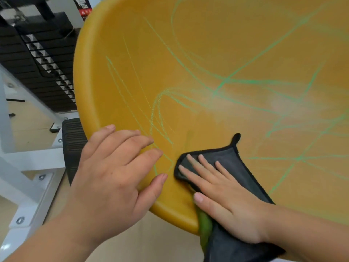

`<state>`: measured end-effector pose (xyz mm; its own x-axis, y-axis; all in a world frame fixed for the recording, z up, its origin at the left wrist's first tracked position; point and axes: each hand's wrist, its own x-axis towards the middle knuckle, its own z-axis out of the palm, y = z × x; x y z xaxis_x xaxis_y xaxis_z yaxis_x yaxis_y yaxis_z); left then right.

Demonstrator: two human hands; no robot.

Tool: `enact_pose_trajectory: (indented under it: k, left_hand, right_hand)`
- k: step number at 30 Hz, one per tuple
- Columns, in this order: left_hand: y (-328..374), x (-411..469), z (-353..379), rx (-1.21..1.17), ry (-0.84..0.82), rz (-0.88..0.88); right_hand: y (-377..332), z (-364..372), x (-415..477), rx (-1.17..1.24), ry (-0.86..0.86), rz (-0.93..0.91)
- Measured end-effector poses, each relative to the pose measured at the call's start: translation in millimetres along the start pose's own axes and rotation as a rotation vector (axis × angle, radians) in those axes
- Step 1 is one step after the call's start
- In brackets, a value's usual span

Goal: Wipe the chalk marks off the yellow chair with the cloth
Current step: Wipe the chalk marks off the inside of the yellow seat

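Lower centre, right hand (pixel 224 201) presses the cloth (pixel 226 157) flat-fingered on the chair (pixel 132 72); left hand (pixel 113 171) rests spread beside green chalk (pixel 222 86).

We see the cloth (pixel 226 163) on the chair (pixel 207 53) seat, under the right hand (pixel 226 201); the left hand (pixel 113 176) rests beside it.

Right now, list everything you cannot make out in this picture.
Head view only:
- Chair: cut off by the top and right edges; no legs show.
- Chalk marks: any under the cloth and the right hand are hidden.
- Cloth: its lower end is cut off by the bottom edge.
- Label at top left: too blurred to read.
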<state>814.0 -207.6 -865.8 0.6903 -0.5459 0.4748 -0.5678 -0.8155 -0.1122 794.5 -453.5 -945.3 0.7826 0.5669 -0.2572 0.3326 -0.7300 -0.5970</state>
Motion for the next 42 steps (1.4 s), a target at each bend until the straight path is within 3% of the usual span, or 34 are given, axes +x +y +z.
enact_pose_trajectory:
  k: [4,7,10,13,17,19,22,25,28,31,35,37,39,42]
  left_hand:
    - [0.9,-2.0,1.7,-0.006,-0.008,-0.001]
    - [0.5,-2.0,1.4,-0.020,-0.008,-0.003]
    - [0.6,-3.7,1.9,-0.034,0.018,-0.002]
    - [-1.0,-5.3,1.9,-0.056,0.023,0.007]
    - [-2.5,-5.9,2.0,-0.080,0.033,0.015]
    - [-2.6,-6.0,2.5,-0.089,0.044,0.013]
    - [-2.6,-5.4,3.5,-0.098,0.063,0.015]
    - [-2.4,-5.5,3.4,-0.097,0.075,0.020]
    - [-2.2,-5.6,3.0,-0.096,0.074,0.016]
    - [-2.1,-6.4,1.4,-0.102,0.054,0.015]
    - [-3.5,-5.3,1.6,-0.081,0.047,0.022]
    - [-3.4,-4.8,3.1,-0.073,0.051,0.023]
    - [-3.0,-4.5,4.3,-0.073,0.059,0.023]
    - [-2.6,-4.6,5.0,-0.075,0.067,0.029]
  right_hand:
    - [14.3,-10.4,-5.8,-0.025,-0.038,0.085]
    - [41.4,-20.9,34.3,-0.147,0.098,0.227]
    - [59.8,-33.9,77.8,-0.111,0.214,0.320]
    - [48.7,-29.1,80.3,-0.080,0.217,0.177]
    - [1.7,-7.1,26.6,-0.029,0.094,-0.116]
    - [-4.1,-4.1,6.6,0.050,0.019,-0.163]
    - [17.6,-11.0,10.2,-0.017,0.026,-0.086]
    - [49.0,-24.8,49.9,-0.132,0.176,0.125]
    - [54.9,-40.8,86.9,0.012,0.296,0.264]
    - [33.6,-29.8,88.0,-0.003,0.273,0.134]
    - [-3.7,-6.6,38.4,-0.010,0.094,-0.185]
    - [-0.6,-7.6,20.7,0.033,0.001,-0.259]
    - [18.5,-15.5,24.9,-0.040,0.001,-0.238]
    - [48.9,-32.3,61.5,-0.158,0.127,-0.029]
